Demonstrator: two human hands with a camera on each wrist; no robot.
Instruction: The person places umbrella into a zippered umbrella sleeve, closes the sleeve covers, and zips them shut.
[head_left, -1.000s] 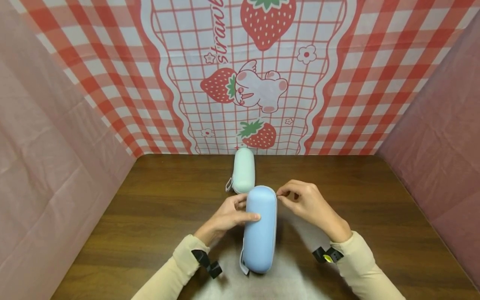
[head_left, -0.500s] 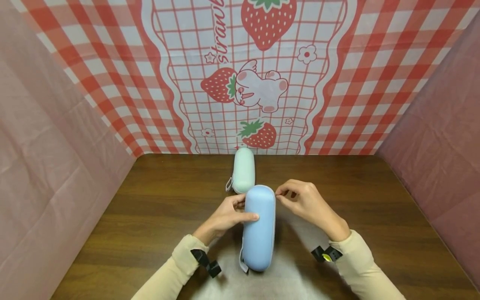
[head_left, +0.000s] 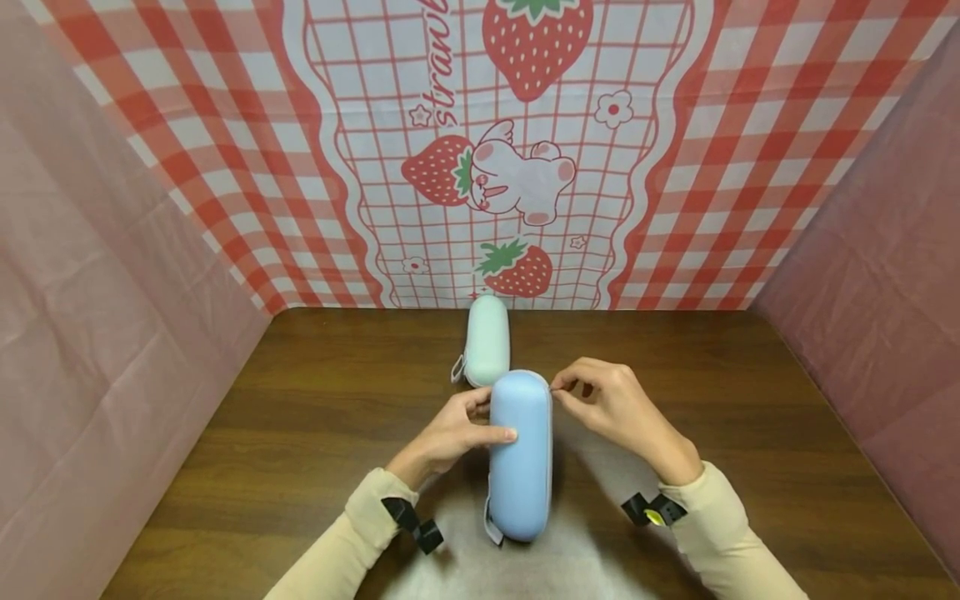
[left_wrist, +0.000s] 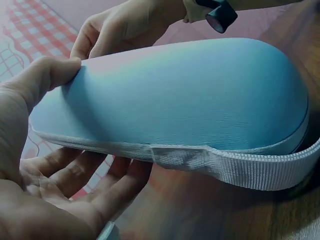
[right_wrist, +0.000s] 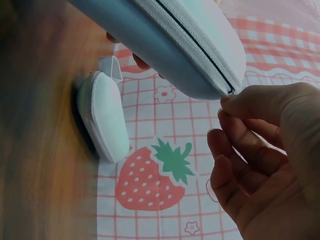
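Observation:
A light blue zippered case (head_left: 519,467) stands tilted over the table, its long side facing me. My left hand (head_left: 447,435) grips it near the upper end, thumb across the front and fingers behind, as the left wrist view shows. A pale woven strap (left_wrist: 245,170) loops from the case's lower left edge. At the upper right corner, my right hand (head_left: 611,408) pinches the zipper pull between thumb and forefinger; the pull (right_wrist: 231,92) is mostly hidden by the fingertips. In the right wrist view the zipper (right_wrist: 192,40) runs as a dark line along the grey tape.
A smaller mint green case (head_left: 488,342) with a strap loop lies behind the blue one, close to the back wall. The wooden table (head_left: 322,400) meets a strawberry-print cloth (head_left: 645,250) at the back and pink cloth (head_left: 862,275) at the sides.
The blue case has shifted slightly, its lower end rising a little and moving slightly right in the last half second. Both hands keep nearly the same place and hold.

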